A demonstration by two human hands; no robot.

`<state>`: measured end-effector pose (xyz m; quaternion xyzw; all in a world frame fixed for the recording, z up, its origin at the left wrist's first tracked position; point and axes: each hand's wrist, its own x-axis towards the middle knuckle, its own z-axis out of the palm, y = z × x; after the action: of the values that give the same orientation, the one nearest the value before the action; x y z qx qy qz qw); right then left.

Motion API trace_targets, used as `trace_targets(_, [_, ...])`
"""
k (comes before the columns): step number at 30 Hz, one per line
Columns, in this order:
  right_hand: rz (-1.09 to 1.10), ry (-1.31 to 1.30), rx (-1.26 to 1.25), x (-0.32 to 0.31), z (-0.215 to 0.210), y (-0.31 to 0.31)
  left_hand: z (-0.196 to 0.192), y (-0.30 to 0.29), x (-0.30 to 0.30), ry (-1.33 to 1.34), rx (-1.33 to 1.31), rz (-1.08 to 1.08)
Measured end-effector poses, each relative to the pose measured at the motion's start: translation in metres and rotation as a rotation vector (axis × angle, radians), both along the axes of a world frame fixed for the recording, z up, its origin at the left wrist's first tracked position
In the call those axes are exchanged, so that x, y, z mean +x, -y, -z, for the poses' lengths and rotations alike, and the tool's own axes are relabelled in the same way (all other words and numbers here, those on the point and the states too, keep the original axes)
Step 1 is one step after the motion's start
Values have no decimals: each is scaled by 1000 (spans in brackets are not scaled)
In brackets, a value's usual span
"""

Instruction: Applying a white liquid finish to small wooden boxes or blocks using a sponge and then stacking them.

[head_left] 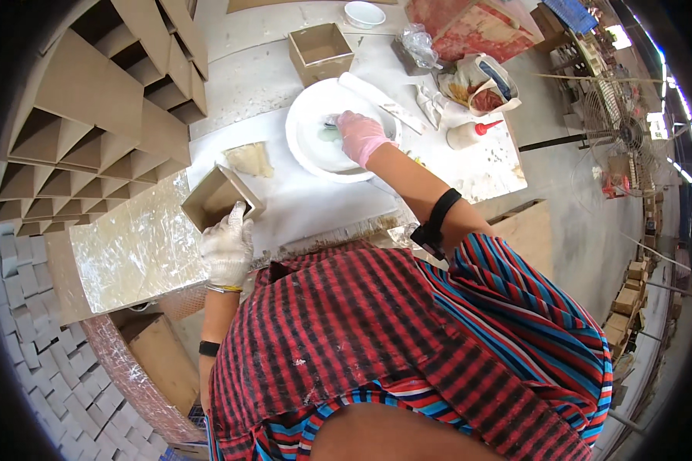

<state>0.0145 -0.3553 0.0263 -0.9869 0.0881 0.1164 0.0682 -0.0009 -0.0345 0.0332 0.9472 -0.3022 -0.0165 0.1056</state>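
My left hand [228, 247], in a white knit glove, grips the near wall of an open, square grey-brown board box [246, 192] tilted on the white-covered table. Its fingers reach over the rim. My right hand [359, 137], in a pink glove, is inside a round white basin [294, 142]. Its fingers are closed at the basin's middle, around something small and greyish that I cannot make out. Pale liquid or paste shows beneath them. A long white flat strip [384, 102] lies across the basin's far right rim.
Behind the basin stands another open box [321, 54]. Many similar boxes are stacked [92, 100] at the left. A red-tipped squeeze bottle [463, 136], a cloth bag [480, 81] and a white bowl [364, 14] sit on the table. A beige cloth [250, 159] lies beside the held box.
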Motion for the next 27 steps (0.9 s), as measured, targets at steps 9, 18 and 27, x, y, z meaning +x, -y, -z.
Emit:
trace_targets(9, [383,198,677,-19,-26,36,12,4,70,-350,-45,19])
trace_targets(18, [469,310,1825,-51,-23,39,68,0,81,-768,-342,-272])
trace_targets(27, [336,388,1467,-45,-43,-39,-9,-19,41,-1160,-1396,-689])
